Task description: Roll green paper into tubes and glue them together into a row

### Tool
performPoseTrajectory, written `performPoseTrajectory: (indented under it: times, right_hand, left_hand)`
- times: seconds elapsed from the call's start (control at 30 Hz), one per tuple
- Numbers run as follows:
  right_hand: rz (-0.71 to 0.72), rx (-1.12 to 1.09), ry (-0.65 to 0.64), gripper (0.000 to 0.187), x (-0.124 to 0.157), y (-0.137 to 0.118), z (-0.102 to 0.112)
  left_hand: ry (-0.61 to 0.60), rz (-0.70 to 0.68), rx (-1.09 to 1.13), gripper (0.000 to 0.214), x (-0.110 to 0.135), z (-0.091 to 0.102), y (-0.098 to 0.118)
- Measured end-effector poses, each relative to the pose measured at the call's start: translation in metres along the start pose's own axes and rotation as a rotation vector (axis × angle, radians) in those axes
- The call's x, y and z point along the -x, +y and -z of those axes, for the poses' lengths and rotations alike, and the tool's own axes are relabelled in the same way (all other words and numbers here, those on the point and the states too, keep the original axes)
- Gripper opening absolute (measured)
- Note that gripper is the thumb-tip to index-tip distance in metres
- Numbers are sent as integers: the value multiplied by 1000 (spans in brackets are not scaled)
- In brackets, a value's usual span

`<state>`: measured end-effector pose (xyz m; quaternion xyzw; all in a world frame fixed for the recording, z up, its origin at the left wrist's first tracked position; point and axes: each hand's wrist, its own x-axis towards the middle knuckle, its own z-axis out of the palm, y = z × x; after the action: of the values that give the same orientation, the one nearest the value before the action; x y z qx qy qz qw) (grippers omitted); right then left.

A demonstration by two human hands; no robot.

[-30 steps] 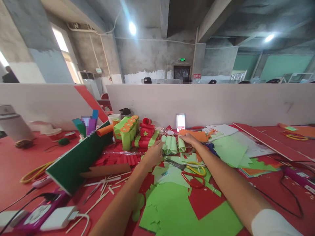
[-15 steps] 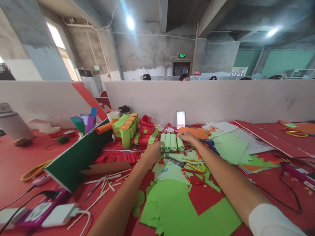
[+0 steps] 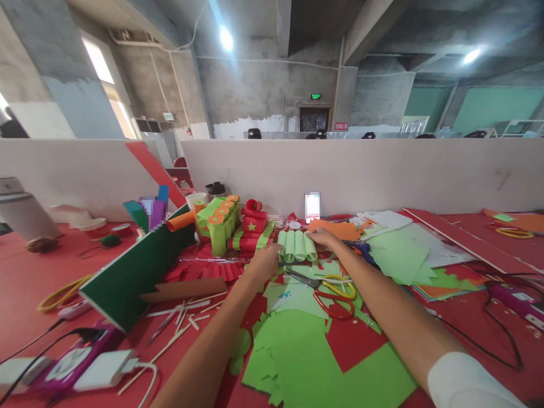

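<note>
Several light green paper rolls (image 3: 294,246) lie side by side in a row at the middle of the table. My left hand (image 3: 268,259) grips the row at its left end, fingers bent against the outer roll. At the other end my right hand (image 3: 322,237) holds the rightmost roll near its far end; some fingertips are hidden. Just nearer to me are scissors (image 3: 318,281) with red and yellow handles, resting on pale green paper (image 3: 293,299). Left of the rolls stand a red paper model (image 3: 254,226) with a star and a green-and-orange paper model (image 3: 220,222).
A dark green board (image 3: 131,277) leans at the left, near a purple power strip (image 3: 79,360) with cables. Bright green sheets (image 3: 323,368) cover the front. A lit phone (image 3: 312,206) stands against the white partition (image 3: 361,175). Paper sheets (image 3: 395,249) are piled at the right.
The near end of the rightmost roll has shifted slightly left, closer to its neighbour. Both hands have stayed at the two ends of the row.
</note>
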<state>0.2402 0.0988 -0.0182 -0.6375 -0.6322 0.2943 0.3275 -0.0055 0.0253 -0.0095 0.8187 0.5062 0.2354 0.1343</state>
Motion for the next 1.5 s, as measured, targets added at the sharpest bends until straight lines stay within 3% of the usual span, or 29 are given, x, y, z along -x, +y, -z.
performPoseTrajectory:
  times: [0.23,0.37,0.5,0.67,0.8,0.93,1.2,1.5]
  right_hand:
    - [-1,93,15,38,-2,1,1]
    - [39,71,17,30,4,3,7]
    - [96,-1,3,21,16,0,8]
    - [154,-141,-4,38,33,-6,7]
    - [209,-269,2,53,44,-6,13]
    - [367,-459,45,60,60,-7,23]
    - [540,-512,15,46,97,-13,31]
    - [526,-447,-54,56,98,-4,22]
  left_hand:
    - [7,2,-7,46,0,1,0]
    - [19,24,32,46,2,2,1]
    - [85,13,258,36,-2,-3,-3]
    - [122,28,575,32,-10,-10,-8]
    - [226,58,818,46,-13,-14,-6]
    - [130,-37,1001,51,-12,-10,3]
    - [71,-262,968,46,-7,5,18]
    - [85,-255,833,56,-6,-6,17]
